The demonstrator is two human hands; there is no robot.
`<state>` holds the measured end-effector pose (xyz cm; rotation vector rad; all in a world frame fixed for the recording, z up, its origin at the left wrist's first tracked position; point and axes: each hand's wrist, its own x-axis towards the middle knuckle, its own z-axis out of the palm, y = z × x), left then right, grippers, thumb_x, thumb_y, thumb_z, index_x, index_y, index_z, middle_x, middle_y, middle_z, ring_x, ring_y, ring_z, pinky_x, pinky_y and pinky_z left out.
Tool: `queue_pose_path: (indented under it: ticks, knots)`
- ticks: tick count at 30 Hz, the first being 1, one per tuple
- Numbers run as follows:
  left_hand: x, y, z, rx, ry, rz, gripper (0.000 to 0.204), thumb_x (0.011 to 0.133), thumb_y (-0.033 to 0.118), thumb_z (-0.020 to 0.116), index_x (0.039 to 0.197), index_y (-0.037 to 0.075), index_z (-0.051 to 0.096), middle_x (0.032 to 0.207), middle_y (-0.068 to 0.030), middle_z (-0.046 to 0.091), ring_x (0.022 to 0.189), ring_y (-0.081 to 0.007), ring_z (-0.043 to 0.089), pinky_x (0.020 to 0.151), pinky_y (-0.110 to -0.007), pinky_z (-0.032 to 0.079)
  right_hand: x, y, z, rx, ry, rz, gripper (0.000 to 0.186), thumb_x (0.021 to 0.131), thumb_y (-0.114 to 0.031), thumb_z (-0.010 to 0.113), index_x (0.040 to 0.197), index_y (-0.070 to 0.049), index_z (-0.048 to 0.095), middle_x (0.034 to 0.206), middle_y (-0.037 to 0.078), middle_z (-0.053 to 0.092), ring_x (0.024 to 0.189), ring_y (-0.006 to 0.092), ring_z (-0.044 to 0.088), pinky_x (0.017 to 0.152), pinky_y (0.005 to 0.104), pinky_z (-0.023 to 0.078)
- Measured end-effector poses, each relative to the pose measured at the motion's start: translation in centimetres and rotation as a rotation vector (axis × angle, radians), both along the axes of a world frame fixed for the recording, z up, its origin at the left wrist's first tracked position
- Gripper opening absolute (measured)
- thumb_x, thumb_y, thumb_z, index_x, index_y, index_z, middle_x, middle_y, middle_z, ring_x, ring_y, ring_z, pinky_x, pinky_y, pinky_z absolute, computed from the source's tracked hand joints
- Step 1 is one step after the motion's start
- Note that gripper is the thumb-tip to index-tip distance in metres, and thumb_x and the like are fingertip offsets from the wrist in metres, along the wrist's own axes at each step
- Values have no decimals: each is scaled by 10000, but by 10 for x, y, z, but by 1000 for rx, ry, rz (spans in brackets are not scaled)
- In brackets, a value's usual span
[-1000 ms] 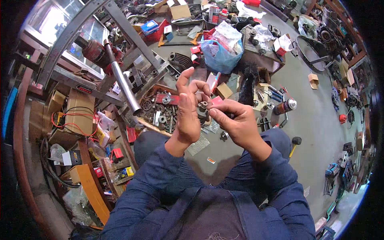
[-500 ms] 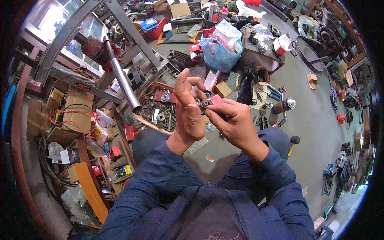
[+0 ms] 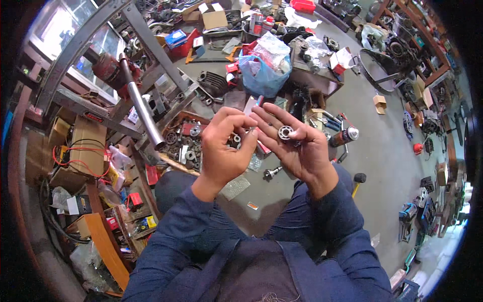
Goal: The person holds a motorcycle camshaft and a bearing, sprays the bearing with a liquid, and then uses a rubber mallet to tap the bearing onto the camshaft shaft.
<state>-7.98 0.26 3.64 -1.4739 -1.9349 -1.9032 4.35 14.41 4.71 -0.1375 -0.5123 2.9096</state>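
A small ball bearing (image 3: 286,133) lies against the fingers of my right hand (image 3: 304,151), with the thumb pressed on its edge. That hand is turned palm up, its other fingers stretched toward the left. Beside it, my left hand (image 3: 224,148) is closed in a pinch, thumb against forefinger. Whatever sits between those fingertips is too small to make out. Below the hands, a dark metal shaft with a gear-like end (image 3: 273,172) stands on the floor. A tray of loose metal parts (image 3: 173,165) is to the left, partly behind my left hand.
A press frame with a steel tube handle (image 3: 146,113) stands at the left. Ahead sits a blue plastic bag (image 3: 264,75). A spray can (image 3: 347,136) and a hammer (image 3: 358,181) lie to the right. Cardboard boxes (image 3: 85,146) crowd the left side.
My right hand has turned from a pinch to palm up, with the bearing now in plain view. The left hand has gone from raised fingers to a pinch. The view has shifted slightly.
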Motion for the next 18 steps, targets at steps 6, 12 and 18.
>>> queue_pose_path:
  ticks: [6, 12, 18]
  knots:
    - [12, 4, 9, -155, 108, 96, 195, 792, 48, 769, 980, 16, 727, 887, -88, 641, 735, -158, 619, 641, -284, 500, 3, -3, 0, 139, 4, 27, 810, 719, -71, 457, 1495, 84, 287, 1569, 238, 312, 1419, 336, 392, 1210, 441, 300]
    - [3, 4, 0, -219, 134, 65, 173, 830, 49, 737, 992, -2, 704, 896, -102, 632, 725, -195, 627, 636, -304, 501, 1, -6, -8, 221, 29, 27, 830, 719, -7, 456, 1520, 76, 253, 1579, 224, 305, 1432, 319, 378, 1224, 424, 257]
    - [2, 3, -12, -154, -398, -87, 139, 966, 132, 641, 1047, 19, 635, 832, -50, 604, 676, -148, 614, 572, -290, 498, -5, -8, -11, 416, -281, -133, 330, 993, -130, 597, 1266, 55, 569, 1170, 141, 669, 984, 205, 683, 849, 335, 569]
